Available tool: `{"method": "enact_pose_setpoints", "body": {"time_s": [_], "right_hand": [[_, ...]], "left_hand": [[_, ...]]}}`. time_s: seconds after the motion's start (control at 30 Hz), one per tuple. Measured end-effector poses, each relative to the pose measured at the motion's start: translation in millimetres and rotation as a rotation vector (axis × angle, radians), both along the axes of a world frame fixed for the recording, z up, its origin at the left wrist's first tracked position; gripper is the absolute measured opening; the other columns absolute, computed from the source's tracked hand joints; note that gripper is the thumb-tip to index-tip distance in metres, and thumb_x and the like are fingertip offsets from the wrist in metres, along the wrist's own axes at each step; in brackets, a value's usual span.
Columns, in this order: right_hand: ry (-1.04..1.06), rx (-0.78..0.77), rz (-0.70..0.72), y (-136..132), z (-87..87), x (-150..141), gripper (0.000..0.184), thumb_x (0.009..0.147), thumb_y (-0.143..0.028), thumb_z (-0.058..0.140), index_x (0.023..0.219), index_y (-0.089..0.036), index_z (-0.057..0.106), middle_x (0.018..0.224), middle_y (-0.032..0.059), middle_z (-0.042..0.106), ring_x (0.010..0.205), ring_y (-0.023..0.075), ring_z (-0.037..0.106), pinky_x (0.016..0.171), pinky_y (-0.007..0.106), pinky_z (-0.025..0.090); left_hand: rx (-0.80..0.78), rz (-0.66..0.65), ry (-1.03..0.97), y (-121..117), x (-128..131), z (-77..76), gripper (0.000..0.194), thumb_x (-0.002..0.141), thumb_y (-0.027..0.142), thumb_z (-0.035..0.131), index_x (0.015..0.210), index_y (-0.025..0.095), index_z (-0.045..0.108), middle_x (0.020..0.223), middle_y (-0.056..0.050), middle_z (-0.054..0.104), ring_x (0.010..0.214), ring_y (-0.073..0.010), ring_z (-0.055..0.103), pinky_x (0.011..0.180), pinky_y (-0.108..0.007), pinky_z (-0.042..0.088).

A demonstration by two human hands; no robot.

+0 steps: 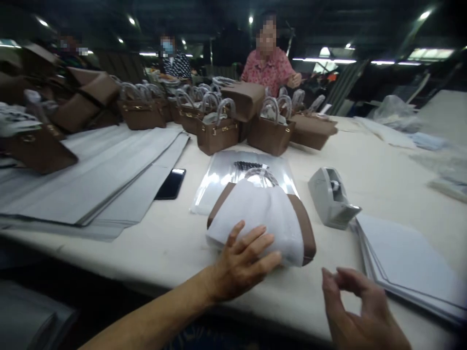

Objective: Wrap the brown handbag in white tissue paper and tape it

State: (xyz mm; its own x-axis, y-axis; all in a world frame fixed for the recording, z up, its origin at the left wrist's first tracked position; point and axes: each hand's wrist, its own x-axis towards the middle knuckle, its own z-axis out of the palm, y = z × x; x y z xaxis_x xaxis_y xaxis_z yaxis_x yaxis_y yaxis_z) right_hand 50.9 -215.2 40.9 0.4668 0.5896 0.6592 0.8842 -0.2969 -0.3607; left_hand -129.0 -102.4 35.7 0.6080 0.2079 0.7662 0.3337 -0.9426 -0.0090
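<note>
In front of me on the table lies a brown handbag (305, 228), with a white sheet (264, 214) wrapped over its middle and its handle covered in clear wrapping. My left hand (242, 262) presses on the sheet's lower part, fingers spread and open. To the right of the bag, clear of it, my right hand (359, 306) is closed in a pinch, thumb and forefinger tips together. Anything between those tips is too small to make out. Behind the bag is a clear plastic sleeve (207, 187). A grey tape dispenser (330, 199) stands to the right.
Stacked grey-white sheets (91, 175) cover the left side, beside a dark phone (171, 184). White paper sheets (408, 253) lie at the right. Several brown handbags (219, 136) crowd the table's far side. Across from me stands a person in a pink patterned shirt (268, 70).
</note>
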Motion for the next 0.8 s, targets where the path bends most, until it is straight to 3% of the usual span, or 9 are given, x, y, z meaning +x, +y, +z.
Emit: {"method": "enact_pose_setpoints", "body": {"time_s": [0.1, 0.17, 0.2, 0.3, 0.4, 0.53, 0.6, 0.7, 0.8], "right_hand": [[-0.211, 0.143, 0.469, 18.7, 32.5, -27.7, 0.032, 0.082, -0.026, 0.058, 0.111, -0.014, 0.051, 0.106, 0.0124, 0.059, 0.097, 0.0270, 0.058, 0.083, 0.040, 0.046], [-0.339, 0.092, 0.757, 41.1, 39.3, -52.7, 0.042, 0.082, -0.021, 0.057, 0.120, -0.009, 0.046, 0.121, 0.0166, 0.051, 0.114, 0.0302, 0.047, 0.097, 0.050, 0.036], [-0.401, 0.030, 0.817, 53.6, 37.7, -63.8, 0.046, 0.082, -0.020, 0.055, 0.125, -0.007, 0.042, 0.127, 0.0183, 0.045, 0.119, 0.0318, 0.041, 0.099, 0.052, 0.033], [-0.533, -0.139, 0.862, 87.4, 20.3, -84.1, 0.048, 0.084, -0.012, 0.045, 0.130, -0.004, 0.037, 0.134, 0.0196, 0.036, 0.125, 0.0322, 0.033, 0.098, 0.051, 0.035], [-0.509, -0.111, 0.914, 104.5, 4.5, -86.4, 0.041, 0.085, -0.008, 0.038, 0.126, -0.004, 0.043, 0.126, 0.0178, 0.047, 0.120, 0.0277, 0.041, 0.095, 0.046, 0.041], [-0.259, 0.022, 0.879, 100.1, 9.2, -82.8, 0.032, 0.090, -0.014, 0.037, 0.118, -0.008, 0.051, 0.114, 0.0126, 0.058, 0.108, 0.0222, 0.053, 0.094, 0.039, 0.044], [-0.133, 0.003, 0.768, 92.7, 17.6, -82.3, 0.030, 0.092, -0.022, 0.038, 0.115, -0.013, 0.055, 0.107, 0.0073, 0.062, 0.100, 0.0202, 0.059, 0.085, 0.031, 0.050], [-0.015, -0.026, 0.617, 83.6, 24.2, -83.6, 0.028, 0.091, -0.030, 0.043, 0.113, -0.020, 0.058, 0.100, 0.0019, 0.066, 0.092, 0.0191, 0.062, 0.073, 0.023, 0.053], [-0.030, -0.002, 0.666, 81.4, 16.1, -88.8, 0.031, 0.090, -0.023, 0.046, 0.119, -0.020, 0.054, 0.110, 0.0040, 0.062, 0.101, 0.0218, 0.058, 0.082, 0.029, 0.051]], "left_hand": [[-0.188, 0.222, -0.318, -14.5, -43.2, -15.8, 0.042, 0.074, 0.012, 0.060, 0.113, 0.018, 0.043, 0.119, -0.011, 0.046, 0.116, -0.0265, 0.042, 0.100, -0.051, 0.032], [-0.446, 0.390, -0.428, -18.7, -64.5, -22.7, 0.046, 0.078, 0.016, 0.057, 0.119, 0.016, 0.038, 0.119, -0.013, 0.045, 0.114, -0.0247, 0.044, 0.096, -0.046, 0.039], [-0.572, 0.427, -0.436, -17.7, -71.4, -24.0, 0.044, 0.080, 0.019, 0.056, 0.120, 0.017, 0.037, 0.118, -0.013, 0.047, 0.112, -0.0234, 0.045, 0.094, -0.043, 0.041], [-0.746, 0.358, -0.387, -4.4, -80.5, -19.8, 0.027, 0.084, 0.025, 0.053, 0.109, 0.018, 0.047, 0.103, -0.008, 0.054, 0.100, -0.0199, 0.052, 0.088, -0.038, 0.045], [-0.705, 0.274, -0.371, 15.2, -83.2, -12.0, 0.011, 0.082, 0.027, 0.056, 0.088, 0.018, 0.057, 0.096, -0.007, 0.055, 0.095, -0.0194, 0.053, 0.085, -0.035, 0.046], [-0.613, 0.094, -0.336, 34.2, -83.7, -9.3, 0.009, 0.080, 0.026, 0.059, 0.080, 0.016, 0.060, 0.133, -0.012, 0.038, 0.120, -0.0247, 0.041, 0.097, -0.037, 0.040], [-0.639, 0.006, -0.346, 39.2, -80.2, -10.0, 0.009, 0.084, 0.023, 0.053, 0.080, 0.015, 0.056, 0.131, -0.013, 0.043, 0.116, -0.0215, 0.047, 0.095, -0.033, 0.043], [-0.681, 0.010, -0.367, 42.5, -72.6, -9.5, 0.010, 0.087, 0.021, 0.047, 0.082, 0.016, 0.053, 0.117, -0.012, 0.056, 0.108, -0.0169, 0.055, 0.092, -0.029, 0.046], [-0.658, 0.044, -0.308, 44.2, -68.0, -6.7, 0.011, 0.088, 0.020, 0.042, 0.087, 0.015, 0.052, 0.116, -0.010, 0.057, 0.107, -0.0161, 0.055, 0.091, -0.028, 0.047]]}}
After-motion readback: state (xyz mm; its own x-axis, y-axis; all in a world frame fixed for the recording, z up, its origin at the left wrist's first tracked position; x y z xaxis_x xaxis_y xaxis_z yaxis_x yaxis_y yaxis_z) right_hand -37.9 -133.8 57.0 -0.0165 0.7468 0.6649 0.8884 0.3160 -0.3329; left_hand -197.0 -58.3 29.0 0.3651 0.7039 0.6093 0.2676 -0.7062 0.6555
